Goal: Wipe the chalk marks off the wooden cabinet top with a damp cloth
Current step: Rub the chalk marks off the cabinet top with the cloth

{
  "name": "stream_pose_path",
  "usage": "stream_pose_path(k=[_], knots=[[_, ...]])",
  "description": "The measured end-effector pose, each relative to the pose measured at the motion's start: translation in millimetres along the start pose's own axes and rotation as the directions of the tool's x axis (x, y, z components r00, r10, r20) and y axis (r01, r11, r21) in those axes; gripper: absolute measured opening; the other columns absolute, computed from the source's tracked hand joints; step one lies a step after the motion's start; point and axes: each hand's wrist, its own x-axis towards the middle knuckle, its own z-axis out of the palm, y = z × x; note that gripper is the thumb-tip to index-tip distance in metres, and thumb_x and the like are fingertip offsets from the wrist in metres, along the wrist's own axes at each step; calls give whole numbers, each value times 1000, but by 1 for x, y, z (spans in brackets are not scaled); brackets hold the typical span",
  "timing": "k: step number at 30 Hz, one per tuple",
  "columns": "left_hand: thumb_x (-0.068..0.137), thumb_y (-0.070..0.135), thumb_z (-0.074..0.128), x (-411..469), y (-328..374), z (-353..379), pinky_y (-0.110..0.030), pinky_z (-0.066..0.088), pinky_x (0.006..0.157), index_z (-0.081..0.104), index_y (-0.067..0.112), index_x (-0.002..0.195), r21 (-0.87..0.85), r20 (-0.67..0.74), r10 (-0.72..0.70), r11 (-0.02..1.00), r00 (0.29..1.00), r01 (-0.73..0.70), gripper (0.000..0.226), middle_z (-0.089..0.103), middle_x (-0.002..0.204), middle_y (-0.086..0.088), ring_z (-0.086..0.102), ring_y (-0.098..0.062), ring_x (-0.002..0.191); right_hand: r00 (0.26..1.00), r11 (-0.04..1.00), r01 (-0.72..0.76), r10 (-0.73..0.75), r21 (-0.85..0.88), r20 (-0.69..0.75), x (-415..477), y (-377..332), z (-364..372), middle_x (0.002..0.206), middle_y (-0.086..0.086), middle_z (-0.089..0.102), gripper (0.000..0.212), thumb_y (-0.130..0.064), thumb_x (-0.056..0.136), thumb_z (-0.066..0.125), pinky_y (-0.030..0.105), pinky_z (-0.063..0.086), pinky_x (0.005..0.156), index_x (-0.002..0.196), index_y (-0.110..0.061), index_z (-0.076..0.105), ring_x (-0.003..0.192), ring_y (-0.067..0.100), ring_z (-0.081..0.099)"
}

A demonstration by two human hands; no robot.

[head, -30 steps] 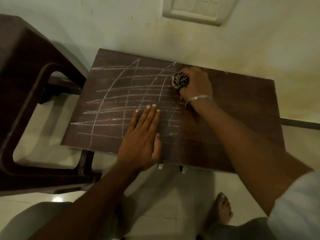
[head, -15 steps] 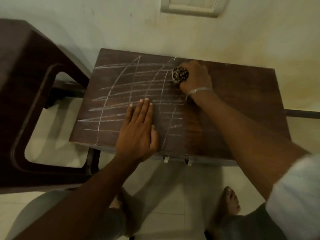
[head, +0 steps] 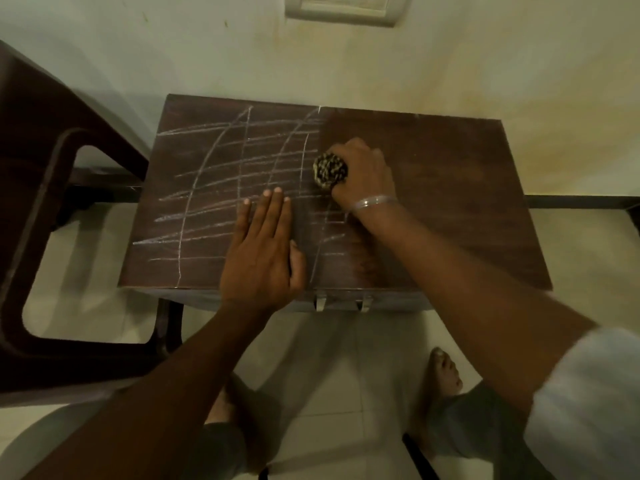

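The dark wooden cabinet top (head: 450,202) stands against a pale wall with a dark chair (head: 52,140) just beside its left edge. White chalk marks (head: 221,188), a grid of long crossing strokes, cover its left half, while the right half shows plain wood. The left hand (head: 263,258) lies flat on the marks near the front edge, fingers straight and together, and the right hand (head: 367,174) curls its fingers round a balled, speckled cloth (head: 330,169) pressed to the top at the right border of the chalk, a thin metal bangle (head: 374,201) at its wrist.
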Motion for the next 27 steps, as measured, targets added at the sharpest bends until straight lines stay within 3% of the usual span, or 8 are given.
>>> stream_pose_path(k=[4, 12, 19, 27], knots=[[95, 31, 26, 0, 0, -1, -53, 19, 123, 39, -6, 147, 0, -6, -4, 1000, 1000, 4, 66, 35, 157, -23, 28, -32, 150, 998, 999, 46, -45, 20, -40, -35, 1, 7, 121, -1, 54, 45, -12, 72, 65, 46, 47, 85, 113, -31, 61, 106, 33, 48], [94, 32, 27, 0, 2, -2, -53, 17, 124, 38, -5, 148, 21, 5, -7, 1000, 1000, 7, 67, 35, 157, -23, 27, -32, 150, 999, 999, -46, 46, -18, -11, 15, -3, -4, 124, 2, 51, 43, -13, 77, 64, 50, 42, 93, 117, -31, 58, 113, 34, 45], [93, 32, 27, 0, 3, -3, -53, 19, 123, 40, -6, 147, 27, 11, -5, 1000, 1000, 5, 67, 38, 155, -24, 30, -33, 149, 997, 998, 68, -68, 4, -22, -75, 9, 8, 117, -5, 54, 50, -13, 70, 68, 45, 46, 84, 115, -33, 60, 104, 26, 48], [94, 32, 27, -1, 1, -2, -53, 20, 123, 41, -6, 146, 6, 14, -8, 1000, 1000, 8, 66, 38, 155, -23, 31, -32, 149, 999, 999, -49, 49, -10, -1, -30, -7, 0, 125, 1, 51, 46, -10, 78, 65, 50, 43, 91, 118, -30, 58, 113, 31, 46]])
